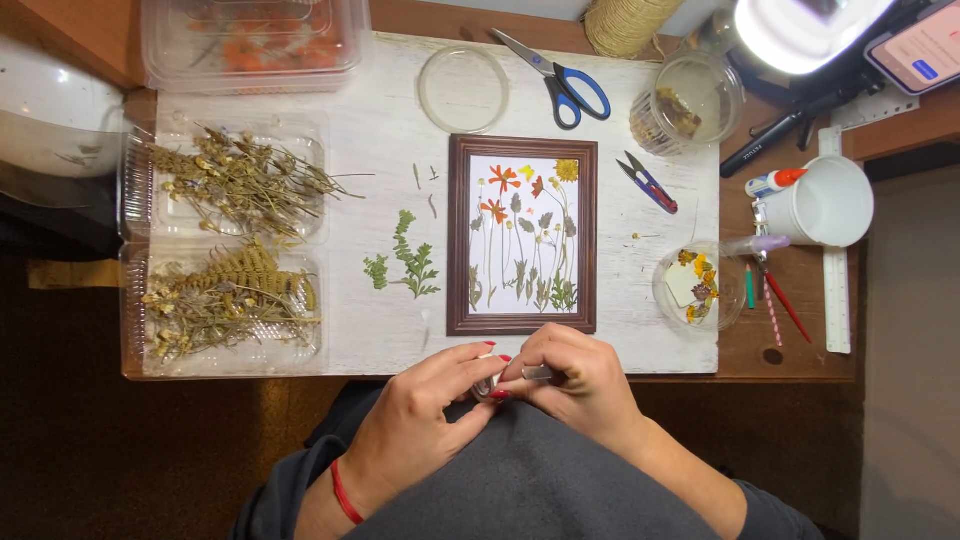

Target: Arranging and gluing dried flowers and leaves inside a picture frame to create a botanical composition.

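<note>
A small metal tool (pixel 538 373), prob. tweezers, is held at the near table edge, just below the frame (pixel 522 235); only a short silvery length is seen, rest hidden by fingers. The right hand (pixel 580 385) is curled tight around it; the left hand (pixel 425 420) is closed too, thumb and forefinger pinched at the tool's tip, w/ a small shiny bit between them that can't be made out. Red nails and a red wrist band are seen on the left. The frame, dark brown wood, lies flat w/ pressed flowers on white: orange, yellow blooms, thin stems. Green sprigs (pixel 405 265) lie just left of it. The board (pixel 380 330) is whitewashed, worn, set on a brown wood desk. Far left, clear trays (pixel 225 250) are filled w/ dried stems. Right of frame, snips (pixel 647 182) w/ red-blue grips and a dish (pixel 697 288) of petals; a white cup (pixel 825 200) and glue beyond. At the far edge, scissors (pixel 560 80) w/ blue handles, a clear lid (pixel 463 88), twine, a lit lamp (pixel 800 30).
</note>
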